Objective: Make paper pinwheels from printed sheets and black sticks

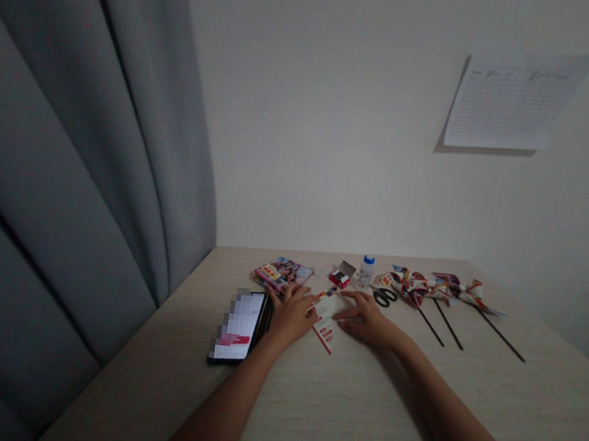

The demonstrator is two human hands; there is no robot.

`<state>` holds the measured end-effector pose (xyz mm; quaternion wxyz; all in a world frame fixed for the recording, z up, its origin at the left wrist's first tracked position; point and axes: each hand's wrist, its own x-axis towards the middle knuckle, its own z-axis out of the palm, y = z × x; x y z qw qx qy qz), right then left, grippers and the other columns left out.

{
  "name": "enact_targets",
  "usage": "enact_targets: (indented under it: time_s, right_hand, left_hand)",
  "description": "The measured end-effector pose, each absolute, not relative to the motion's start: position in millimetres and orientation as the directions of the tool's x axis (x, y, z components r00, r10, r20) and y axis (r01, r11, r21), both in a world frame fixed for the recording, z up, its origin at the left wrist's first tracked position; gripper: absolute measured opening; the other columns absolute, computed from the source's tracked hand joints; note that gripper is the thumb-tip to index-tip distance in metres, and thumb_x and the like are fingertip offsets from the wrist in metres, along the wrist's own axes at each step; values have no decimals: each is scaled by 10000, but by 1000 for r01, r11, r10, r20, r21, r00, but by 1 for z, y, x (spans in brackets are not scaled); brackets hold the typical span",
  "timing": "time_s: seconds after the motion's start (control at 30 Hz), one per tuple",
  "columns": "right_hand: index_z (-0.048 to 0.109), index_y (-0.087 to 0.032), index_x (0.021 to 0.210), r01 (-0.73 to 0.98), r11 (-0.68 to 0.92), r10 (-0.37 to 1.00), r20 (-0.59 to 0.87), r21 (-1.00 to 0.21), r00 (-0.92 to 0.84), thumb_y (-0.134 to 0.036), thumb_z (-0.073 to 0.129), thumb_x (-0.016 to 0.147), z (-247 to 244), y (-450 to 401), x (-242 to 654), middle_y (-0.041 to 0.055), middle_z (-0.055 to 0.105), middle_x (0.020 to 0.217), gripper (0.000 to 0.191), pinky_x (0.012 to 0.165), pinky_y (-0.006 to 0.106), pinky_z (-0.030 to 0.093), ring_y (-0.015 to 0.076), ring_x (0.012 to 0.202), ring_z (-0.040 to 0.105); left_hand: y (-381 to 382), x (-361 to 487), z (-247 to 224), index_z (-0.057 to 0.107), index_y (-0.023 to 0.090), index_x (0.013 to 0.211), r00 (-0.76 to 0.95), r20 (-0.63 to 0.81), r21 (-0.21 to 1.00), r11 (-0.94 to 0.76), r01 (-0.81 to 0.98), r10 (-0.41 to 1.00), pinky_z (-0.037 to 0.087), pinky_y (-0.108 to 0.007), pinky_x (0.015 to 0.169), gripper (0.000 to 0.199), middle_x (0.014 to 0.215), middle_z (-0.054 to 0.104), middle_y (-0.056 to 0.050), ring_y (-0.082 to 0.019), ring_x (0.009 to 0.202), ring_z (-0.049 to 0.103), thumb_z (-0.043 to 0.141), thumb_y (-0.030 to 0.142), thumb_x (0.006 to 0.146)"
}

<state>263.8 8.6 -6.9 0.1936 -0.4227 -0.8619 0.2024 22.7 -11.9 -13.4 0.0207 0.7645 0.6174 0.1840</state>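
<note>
A printed piece of paper, white with red and orange marks, lies on the table between my two hands. My left hand rests on its left side, fingers spread and pointing away from me. On the paper's right edge lies my right hand, its fingers stretched toward the left. Just left of my left hand is a phone with a lit screen in a dark case. Behind that hand sits a stack of colourful printed leaflets. Scissors with black handles lie beyond my right hand.
A small red box with its flap up and a bottle with a blue cap stand near the wall. Several paper pinwheels on black sticks lie at the right. A grey curtain hangs along the table's left side.
</note>
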Motion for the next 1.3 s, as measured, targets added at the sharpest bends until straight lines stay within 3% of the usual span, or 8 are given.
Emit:
enact_targets:
  time_s: [0.1,0.27,0.5,1.3]
  right_hand:
    - [795,-320,1078,625,567,792,145,-536,-594,-390,666,874,-7,6,261,33,432,1547,251,1198,541,268,330,1432,307]
    - [786,-352,1096,620,563,787,126,-546,-604,-408,672,871,-9,6,260,25,428,1543,258,1190,545,278,330,1434,303]
    - [783,-343,1107,666,559,811,157,-494,-564,-413,621,906,-14,13,263,33,450,1537,267,1187,534,282,329,1418,341]
    - [670,-336,1318,849,416,909,158,-327,-385,-391,480,987,-15,18,261,123,527,1336,385,1110,461,363,315,1258,484]
  left_hand:
    - [-12,23,-15,695,390,1215,178,258,266,-247,932,950,-160,-770,1097,312,1456,569,-2,-354,1421,320,597,422,921]
    - [-10,22,-19,652,476,1269,171,241,293,-240,926,955,-160,-785,1078,361,1488,543,28,-369,1445,291,592,534,919]
    - [-9,21,-17,649,483,1283,168,198,308,-224,925,966,-126,-754,1113,381,1528,500,25,-383,1472,228,590,549,913]
    - [-6,19,-22,639,514,1275,184,201,280,-236,931,962,-97,-797,1092,370,1530,496,51,-390,1474,239,588,565,912]
